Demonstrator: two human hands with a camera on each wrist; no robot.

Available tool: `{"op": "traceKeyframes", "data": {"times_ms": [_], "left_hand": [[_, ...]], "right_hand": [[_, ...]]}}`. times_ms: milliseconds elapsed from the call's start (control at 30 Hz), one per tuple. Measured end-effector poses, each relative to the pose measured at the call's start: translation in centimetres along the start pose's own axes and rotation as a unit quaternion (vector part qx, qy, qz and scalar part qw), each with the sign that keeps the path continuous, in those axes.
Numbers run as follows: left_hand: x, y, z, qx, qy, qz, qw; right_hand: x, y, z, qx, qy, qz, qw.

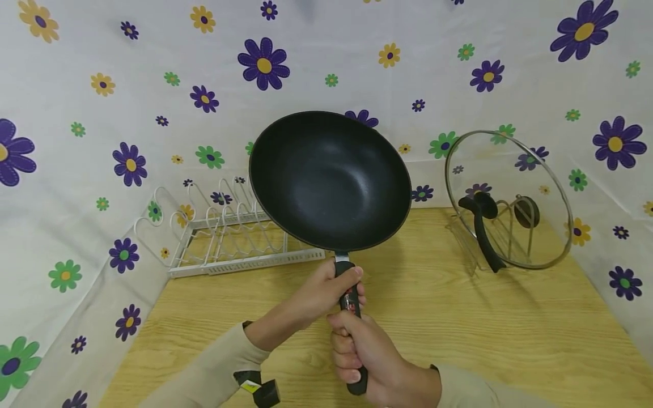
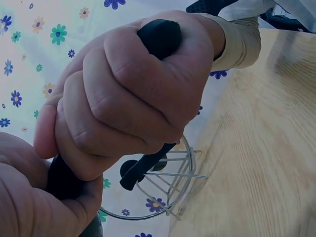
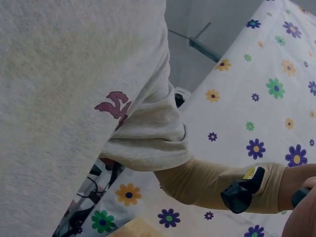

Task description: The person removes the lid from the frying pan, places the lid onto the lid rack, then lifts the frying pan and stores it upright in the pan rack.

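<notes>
A black wok [image 1: 331,175] is held up over the table in the head view, its inside tilted toward me. My left hand [image 1: 326,289] grips the black handle [image 1: 351,300] close to the wok, thumb lying along the top. Just below it, my right hand [image 1: 369,351] wraps its fingers round the lower handle, whose end pokes out beneath. In the left wrist view the right hand [image 2: 118,94] is curled round the handle, beside part of the left hand [image 2: 44,192]. The right wrist view shows mostly clothing and the left forearm [image 3: 222,187].
A white wire dish rack [image 1: 245,260] stands at the back left of the wooden table [image 1: 459,340]. At the back right, a glass lid [image 1: 566,226] with a black handle leans on a wire stand [image 1: 469,255]. Flower-patterned cloth [image 1: 306,34] surrounds the table.
</notes>
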State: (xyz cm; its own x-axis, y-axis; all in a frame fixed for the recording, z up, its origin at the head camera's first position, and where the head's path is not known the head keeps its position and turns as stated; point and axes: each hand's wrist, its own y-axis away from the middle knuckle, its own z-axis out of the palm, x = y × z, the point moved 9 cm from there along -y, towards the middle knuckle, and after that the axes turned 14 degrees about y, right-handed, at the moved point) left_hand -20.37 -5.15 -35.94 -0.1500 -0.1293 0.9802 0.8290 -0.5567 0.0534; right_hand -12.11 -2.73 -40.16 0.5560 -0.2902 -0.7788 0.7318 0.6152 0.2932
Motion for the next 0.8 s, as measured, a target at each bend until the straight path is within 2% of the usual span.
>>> {"op": "traceKeyframes", "data": {"times_ms": [567,800], "left_hand": [[3.6,0.6,-2.0,0.047,-0.060,0.009,0.9971],[4.9,1.0,-2.7,0.058,-0.075,0.018,0.9953]], "right_hand": [[-2.1,-2.0,2.4,-0.093,-0.007,-0.054,0.994],[-2.7,-2.8,3.2,-0.113,-0.007,-0.071,0.991]]}}
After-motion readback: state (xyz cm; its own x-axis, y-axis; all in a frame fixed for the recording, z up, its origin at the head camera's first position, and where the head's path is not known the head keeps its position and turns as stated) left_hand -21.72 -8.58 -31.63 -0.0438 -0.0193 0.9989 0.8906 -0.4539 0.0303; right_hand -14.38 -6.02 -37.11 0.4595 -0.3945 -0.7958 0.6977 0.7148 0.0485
